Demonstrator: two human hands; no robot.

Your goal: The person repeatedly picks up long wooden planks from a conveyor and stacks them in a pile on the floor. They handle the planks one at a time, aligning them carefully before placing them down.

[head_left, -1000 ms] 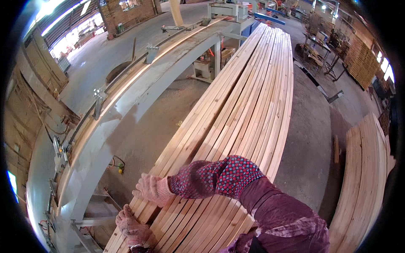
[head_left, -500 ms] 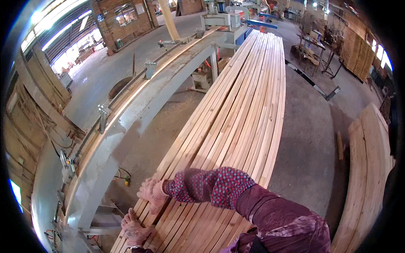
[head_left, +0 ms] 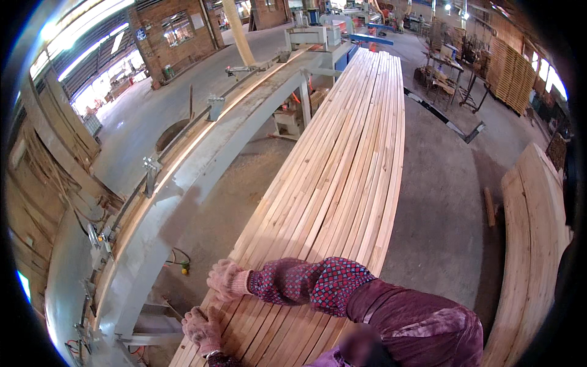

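A long layer of pale wooden strips (head_left: pixel 330 177) runs away from me, lying side by side. My right hand (head_left: pixel 227 280), in a pinkish knit glove, is at the left edge of the layer, its fingers curled over the outermost strips. Closer to me, my left hand (head_left: pixel 202 329), gloved alike, grips that same edge. Its thumb lies on top, and the undersides of both hands' fingers are hidden. My right forearm, in a patterned sleeve, crosses above the strips.
On the left stands a long grey metal bench (head_left: pixel 183 202) with clamps and a strip along it. A stack of wide boards (head_left: pixel 532 244) is at the right. A black-and-white bar (head_left: pixel 443 116) lies on the floor, and machinery (head_left: pixel 333 30) stands at the far end.
The strips at the left edge have shifted right, and the dark gap beside them has closed. Both hands moved slightly right with them. The view has tilted a little.
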